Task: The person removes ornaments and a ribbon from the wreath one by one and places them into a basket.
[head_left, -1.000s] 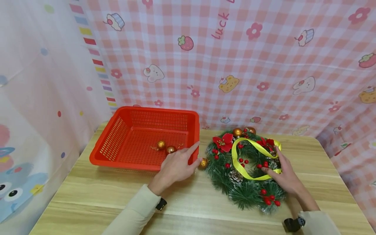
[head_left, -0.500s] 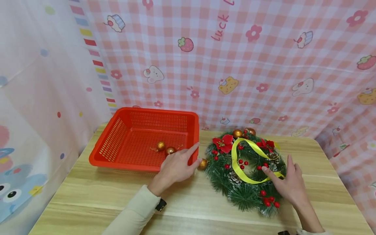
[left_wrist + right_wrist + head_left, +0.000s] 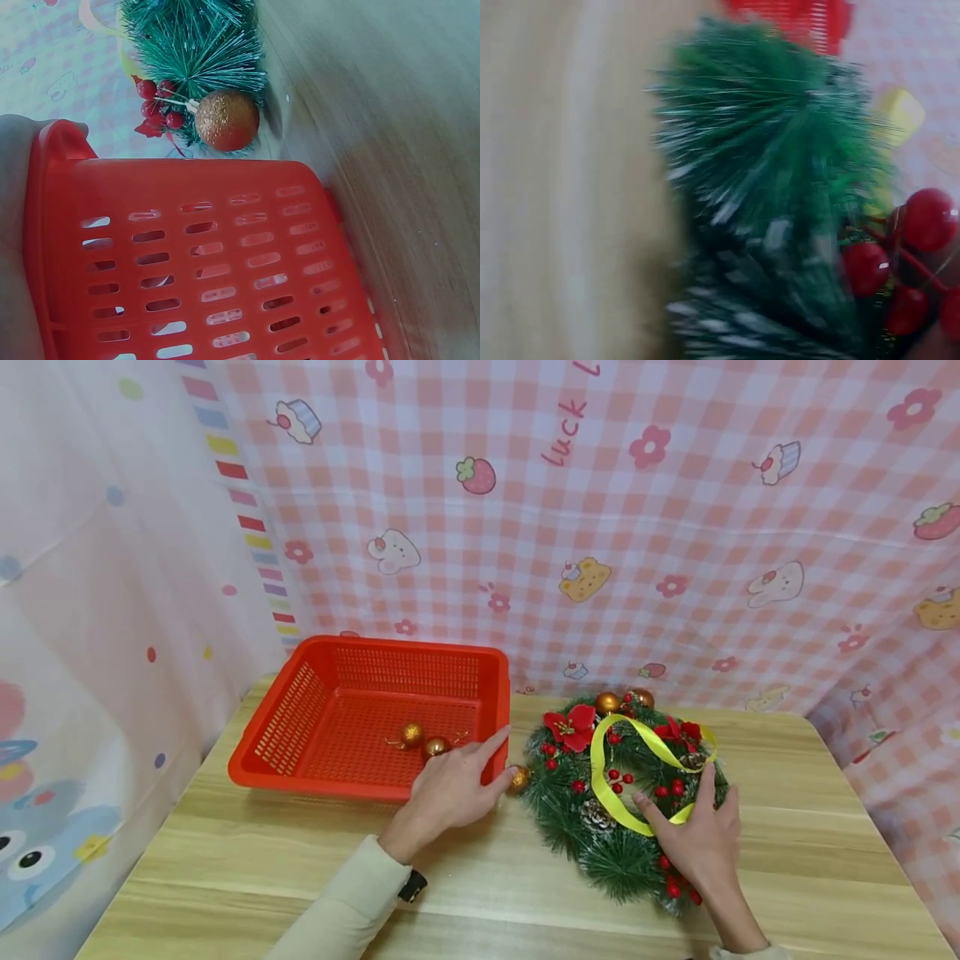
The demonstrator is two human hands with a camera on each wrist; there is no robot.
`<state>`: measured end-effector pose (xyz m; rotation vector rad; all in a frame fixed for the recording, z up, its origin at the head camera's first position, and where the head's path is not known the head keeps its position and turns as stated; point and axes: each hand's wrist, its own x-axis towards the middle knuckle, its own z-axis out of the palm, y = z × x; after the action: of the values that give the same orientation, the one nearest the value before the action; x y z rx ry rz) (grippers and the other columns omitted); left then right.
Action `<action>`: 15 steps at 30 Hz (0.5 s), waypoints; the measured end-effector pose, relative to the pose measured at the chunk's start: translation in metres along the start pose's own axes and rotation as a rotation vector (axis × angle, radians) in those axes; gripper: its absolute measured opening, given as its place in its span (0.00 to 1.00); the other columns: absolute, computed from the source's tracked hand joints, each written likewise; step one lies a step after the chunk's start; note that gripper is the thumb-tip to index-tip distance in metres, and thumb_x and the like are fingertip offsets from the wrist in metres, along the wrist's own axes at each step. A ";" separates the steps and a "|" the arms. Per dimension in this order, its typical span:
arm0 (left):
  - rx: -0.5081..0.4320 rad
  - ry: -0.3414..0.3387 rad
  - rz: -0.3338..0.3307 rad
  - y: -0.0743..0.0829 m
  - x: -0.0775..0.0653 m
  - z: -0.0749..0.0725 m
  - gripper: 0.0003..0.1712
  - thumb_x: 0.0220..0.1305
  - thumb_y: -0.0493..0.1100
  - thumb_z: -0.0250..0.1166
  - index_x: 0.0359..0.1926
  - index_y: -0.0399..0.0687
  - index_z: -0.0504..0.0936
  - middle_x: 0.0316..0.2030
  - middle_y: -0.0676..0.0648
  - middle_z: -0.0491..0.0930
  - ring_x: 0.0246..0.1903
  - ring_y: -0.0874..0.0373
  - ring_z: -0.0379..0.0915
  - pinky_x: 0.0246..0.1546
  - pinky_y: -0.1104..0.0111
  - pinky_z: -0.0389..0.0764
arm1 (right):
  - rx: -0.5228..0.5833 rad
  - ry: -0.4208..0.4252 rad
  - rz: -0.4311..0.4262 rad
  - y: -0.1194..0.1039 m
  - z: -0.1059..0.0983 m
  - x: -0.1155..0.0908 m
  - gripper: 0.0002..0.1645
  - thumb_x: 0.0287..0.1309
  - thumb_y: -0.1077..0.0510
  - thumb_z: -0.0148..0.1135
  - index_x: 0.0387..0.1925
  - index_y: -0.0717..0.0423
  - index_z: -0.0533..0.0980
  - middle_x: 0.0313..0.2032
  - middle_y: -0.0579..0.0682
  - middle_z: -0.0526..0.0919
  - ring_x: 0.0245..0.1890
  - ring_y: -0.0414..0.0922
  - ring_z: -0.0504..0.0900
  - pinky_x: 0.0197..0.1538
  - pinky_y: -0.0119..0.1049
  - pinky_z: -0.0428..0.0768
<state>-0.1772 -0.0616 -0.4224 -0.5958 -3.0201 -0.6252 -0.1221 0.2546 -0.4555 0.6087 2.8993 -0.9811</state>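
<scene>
My left hand (image 3: 450, 785) rests on the front right corner of the red plastic basket (image 3: 258, 772), index finger and thumb straight and spread. In the left wrist view that hand (image 3: 19, 225) lies along the basket's rim. My right hand (image 3: 701, 839) is over the right side of the green Christmas wreath (image 3: 622, 860), thumb and index finger spread apart at the yellow ribbon (image 3: 600, 768). The ribbon lies in a loose loop on top of the wreath. Pine cones, red berries (image 3: 866, 268) and red flowers (image 3: 572, 727) decorate the wreath. The right wrist view is blurred.
A gold glitter ball (image 3: 519, 779) sits between basket and wreath. Two gold balls (image 3: 436, 747) lie inside the basket. More gold balls (image 3: 607, 702) are at the wreath's back edge. A patterned cloth (image 3: 585, 527) hangs behind the wooden table (image 3: 487, 893).
My right hand draws back from the ribbon at the wreath's right edge, then comes in again further left over the wreath. My left hand stays on the basket.
</scene>
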 end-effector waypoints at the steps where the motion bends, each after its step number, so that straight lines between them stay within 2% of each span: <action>1: 0.000 0.001 -0.002 0.000 0.000 0.000 0.36 0.70 0.65 0.53 0.75 0.63 0.61 0.58 0.43 0.80 0.20 0.59 0.67 0.14 0.69 0.68 | -0.005 0.016 -0.002 0.000 0.003 0.000 0.72 0.55 0.24 0.57 0.76 0.48 0.22 0.72 0.75 0.24 0.70 0.80 0.35 0.61 0.79 0.49; 7: 0.000 0.006 0.000 0.000 -0.001 0.001 0.36 0.70 0.65 0.54 0.75 0.64 0.61 0.57 0.43 0.80 0.15 0.59 0.63 0.13 0.68 0.67 | 0.004 0.072 -0.010 0.001 0.011 0.001 0.70 0.56 0.23 0.57 0.76 0.44 0.23 0.73 0.73 0.24 0.70 0.79 0.35 0.59 0.81 0.48; 15: 0.004 0.014 0.013 -0.001 0.000 0.001 0.36 0.71 0.65 0.51 0.75 0.63 0.61 0.51 0.43 0.82 0.13 0.62 0.57 0.11 0.69 0.63 | -0.024 0.030 -0.052 0.009 0.009 0.010 0.69 0.56 0.25 0.59 0.76 0.41 0.23 0.73 0.71 0.22 0.69 0.80 0.35 0.58 0.81 0.50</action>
<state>-0.1774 -0.0622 -0.4239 -0.6081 -3.0009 -0.6203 -0.1290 0.2590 -0.4694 0.5538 2.9633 -0.9494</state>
